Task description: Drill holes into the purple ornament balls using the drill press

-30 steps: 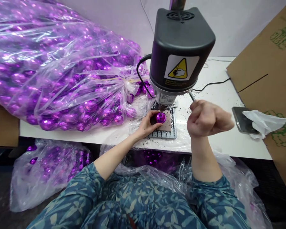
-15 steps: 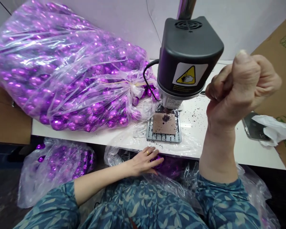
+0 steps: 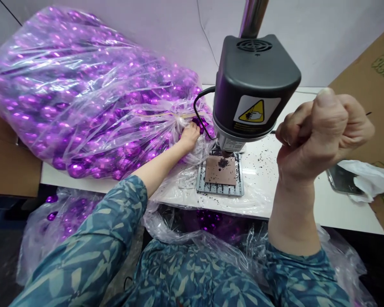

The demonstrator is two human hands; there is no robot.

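A small bench drill with a dark grey head (image 3: pixel 256 85) stands on the white table (image 3: pixel 307 200). Under its bit lies a brown pad on a slotted metal base (image 3: pixel 220 172), with dark shavings on it. My right hand (image 3: pixel 320 132) is raised in a fist, wrapped round the drill's thin lever handle to the right of the head. My left hand (image 3: pixel 189 135) reaches into the mouth of a big clear bag of shiny purple balls (image 3: pixel 83 102); its fingers curl among the balls, and what they hold is hidden.
A second bag with purple balls (image 3: pixel 211 221) hangs open below the table edge at my lap. Another bag (image 3: pixel 60 217) lies on the floor at the left. A phone (image 3: pixel 341 181) under a white tissue (image 3: pixel 368 179) and a cardboard sheet (image 3: pixel 380 81) are at the right.
My left hand took the purple ball off the pad, dropped to the bag at my lap, then went up into the big bag. My right fist rose with the lever.
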